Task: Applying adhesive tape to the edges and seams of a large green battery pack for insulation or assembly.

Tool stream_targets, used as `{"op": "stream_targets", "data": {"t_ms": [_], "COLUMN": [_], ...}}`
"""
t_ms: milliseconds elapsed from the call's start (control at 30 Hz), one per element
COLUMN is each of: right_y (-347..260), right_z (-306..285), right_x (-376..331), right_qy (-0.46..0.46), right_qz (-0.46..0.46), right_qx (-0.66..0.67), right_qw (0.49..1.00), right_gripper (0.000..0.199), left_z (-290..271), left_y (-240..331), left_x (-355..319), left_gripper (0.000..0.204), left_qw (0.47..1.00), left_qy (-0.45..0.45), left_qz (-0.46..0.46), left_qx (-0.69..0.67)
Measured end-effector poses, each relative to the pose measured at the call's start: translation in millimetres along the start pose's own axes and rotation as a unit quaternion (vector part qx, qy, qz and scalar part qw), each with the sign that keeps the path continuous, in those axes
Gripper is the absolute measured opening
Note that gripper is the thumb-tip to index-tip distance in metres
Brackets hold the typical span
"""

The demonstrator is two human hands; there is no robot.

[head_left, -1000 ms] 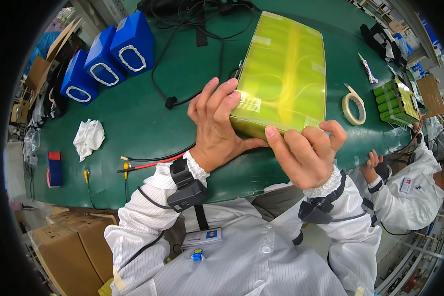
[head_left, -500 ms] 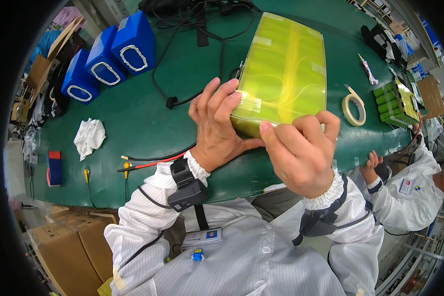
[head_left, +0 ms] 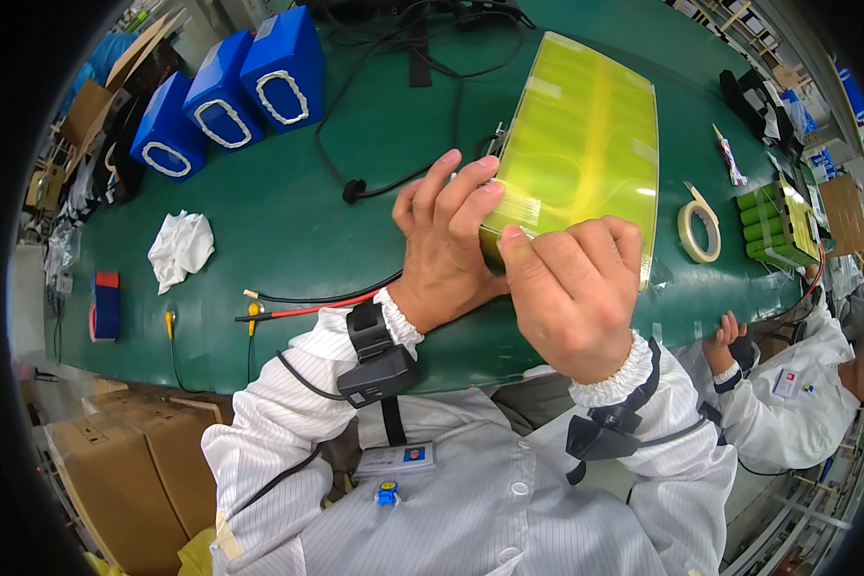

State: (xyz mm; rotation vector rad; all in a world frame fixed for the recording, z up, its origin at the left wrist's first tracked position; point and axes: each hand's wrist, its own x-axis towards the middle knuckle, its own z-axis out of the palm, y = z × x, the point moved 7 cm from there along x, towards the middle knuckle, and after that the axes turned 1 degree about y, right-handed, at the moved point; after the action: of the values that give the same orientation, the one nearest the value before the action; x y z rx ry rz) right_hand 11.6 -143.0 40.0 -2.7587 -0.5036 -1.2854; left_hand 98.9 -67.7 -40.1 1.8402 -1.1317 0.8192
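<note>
Since a second ago the right hand (head_left: 571,293) has slid leftward along the near end of the yellow-wrapped battery pack (head_left: 581,154), closing up until it sits just beside the left hand (head_left: 446,240). Both hands now grip that near end: the left with fingers curled over the top edge, fingertips (head_left: 470,187) pressed on a strip of clear tape, the right folded over the edge, thumb flat on the yellow film. The pack's far end lies on the green table (head_left: 288,221), its near end tilted up toward the person. Three blue battery packs (head_left: 230,91) stand side by side at the table's far left, with a black cable (head_left: 374,144) looping between them and the yellow pack. Near the left forearm lie red and black leads (head_left: 307,302) and a crumpled white cloth (head_left: 180,248). Right of the pack sit a roll of tape (head_left: 699,230) and what looks like a block of green cylindrical cells (head_left: 773,226), though the rim distortion blurs it. Cardboard boxes (head_left: 115,461) stand below the table edge, contents hidden. Another person's hand (head_left: 725,336) rests at the right.
</note>
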Motion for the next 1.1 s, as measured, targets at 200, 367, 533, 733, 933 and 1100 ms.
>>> {"op": "stream_targets", "data": {"t_ms": [200,367,533,733,933,1100], "right_y": [-1.2,-0.9,4.8,14.3,25.6,35.6], "right_z": [3.3,3.4,-1.0,-8.9,-22.2,-30.3], "right_x": [8.3,12.9,15.4,6.6,-3.6,-12.7], "right_qy": [0.01,-0.006,-0.028,-0.046,-0.07,-0.081], "right_qz": [0.023,0.036,0.031,0.028,0.021,0.023], "right_qx": [0.021,0.01,0.014,0.017,0.028,0.041], "right_qw": [0.999,0.999,0.999,0.998,0.997,0.996], "right_gripper": [0.022,0.018,0.016,0.017,0.019,0.023], "left_z": [2.9,1.0,0.7,0.5,-1.4,-2.8], "left_y": [-1.1,-1.4,-1.2,0.1,2.7,3.0], "left_x": [-1.4,-2.8,-1.2,-1.1,1.5,3.1], "left_gripper": [0.09,0.091,0.095,0.1,0.103,0.107], "left_qw": [1.0,1.0,1.0,1.0,1.0,0.999], "left_qy": [0.008,-0.004,-0.005,0.0,-0.011,-0.015], "left_qz": [0.003,0.0,0.002,0.004,0.012,0.022], "left_qx": [0.0,-0.002,0.011,0.009,0.017,0.019]}}
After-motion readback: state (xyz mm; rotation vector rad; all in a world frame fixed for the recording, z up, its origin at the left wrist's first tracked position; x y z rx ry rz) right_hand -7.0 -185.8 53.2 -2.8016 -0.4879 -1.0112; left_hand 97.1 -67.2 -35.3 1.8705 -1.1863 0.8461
